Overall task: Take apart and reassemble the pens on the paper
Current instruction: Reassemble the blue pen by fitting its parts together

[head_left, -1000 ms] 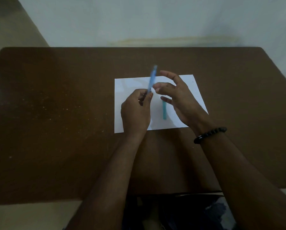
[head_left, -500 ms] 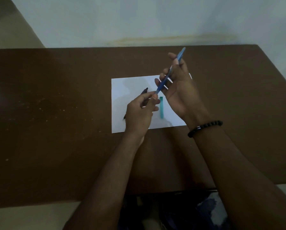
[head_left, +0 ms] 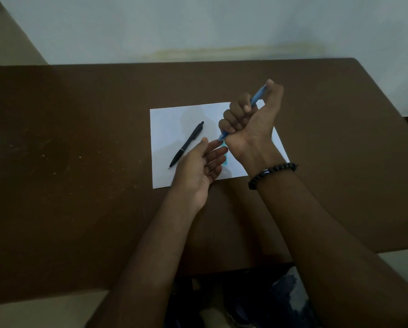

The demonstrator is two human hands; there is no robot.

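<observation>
The right hand [head_left: 250,119] clenches its fingers around the slim blue plastic pen [head_left: 257,98], tilted tip-down, probably to shake its insides into the left hand [head_left: 198,166], whose released fingers cup palm-up beneath.

1. A blue pen [head_left: 257,97] was held tilted above the white paper's [head_left: 172,129] right half.
2. A black pen [head_left: 186,144] lay diagonally on the paper's left half.
3. A teal piece [head_left: 225,159] lay mostly hidden on the paper.

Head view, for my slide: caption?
Right hand grips blue pen; left hand open beside black pen on paper.
</observation>
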